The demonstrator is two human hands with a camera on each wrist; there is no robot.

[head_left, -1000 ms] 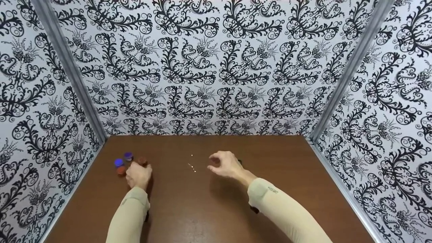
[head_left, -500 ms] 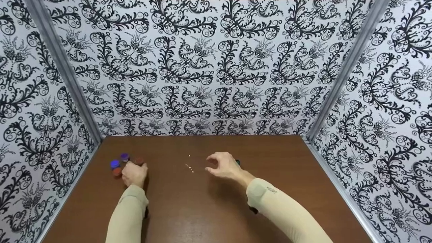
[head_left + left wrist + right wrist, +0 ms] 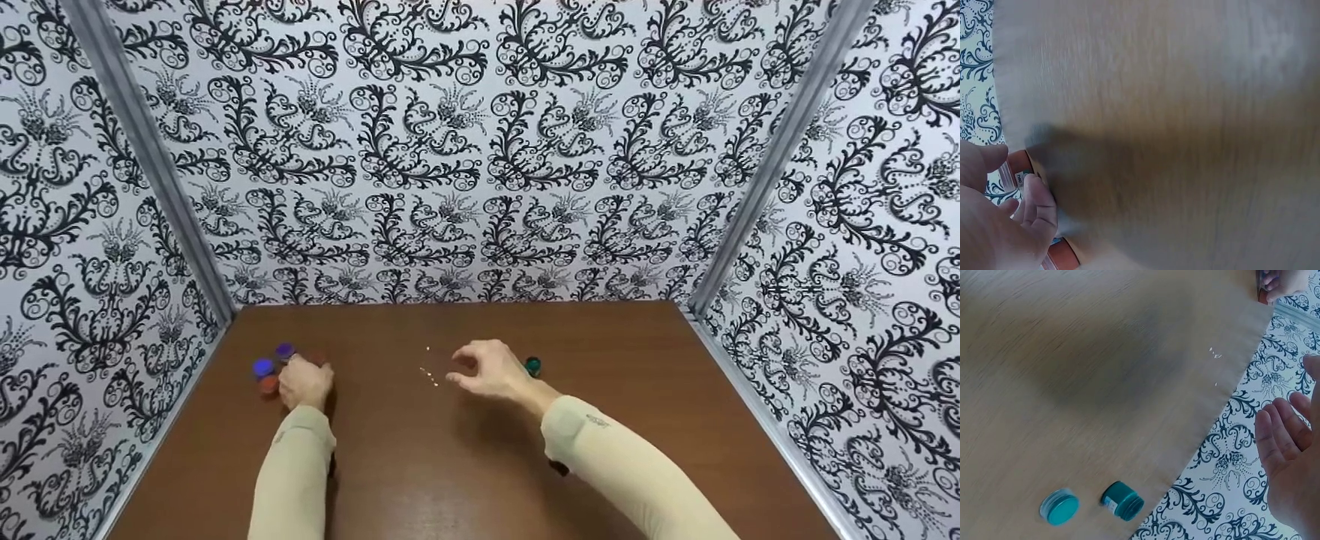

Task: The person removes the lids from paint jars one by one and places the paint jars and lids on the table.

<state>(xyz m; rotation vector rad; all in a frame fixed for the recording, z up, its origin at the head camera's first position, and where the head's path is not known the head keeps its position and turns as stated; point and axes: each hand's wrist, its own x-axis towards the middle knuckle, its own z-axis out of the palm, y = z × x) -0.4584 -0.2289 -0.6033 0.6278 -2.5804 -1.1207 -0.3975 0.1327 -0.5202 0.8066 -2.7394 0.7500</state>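
My left hand (image 3: pixel 306 382) is among small paint jars at the table's left. Its thumb and fingers curl about an orange paint jar (image 3: pixel 1019 169), partly covered. A second orange jar (image 3: pixel 1062 254) stands just below the fingers in the left wrist view. Beside the hand in the head view are a purple-topped jar (image 3: pixel 285 350), a blue-topped jar (image 3: pixel 263 367) and an orange-red one (image 3: pixel 268 385). My right hand (image 3: pixel 491 369) hovers over the table, thumb and fingers apart around nothing. Behind its wrist is a green jar (image 3: pixel 532 365).
In the right wrist view, two green jars appear, one standing (image 3: pixel 1060 507) and one tilted or lying (image 3: pixel 1122 500). Small bright flecks (image 3: pixel 429 373) mark the brown table (image 3: pixel 420 465) between the hands. Patterned walls (image 3: pixel 450 150) close in the back and sides.
The right hand has drifted slightly left, so more of the green jar behind its wrist shows. The left hand stays at about the same spot beside the jars.
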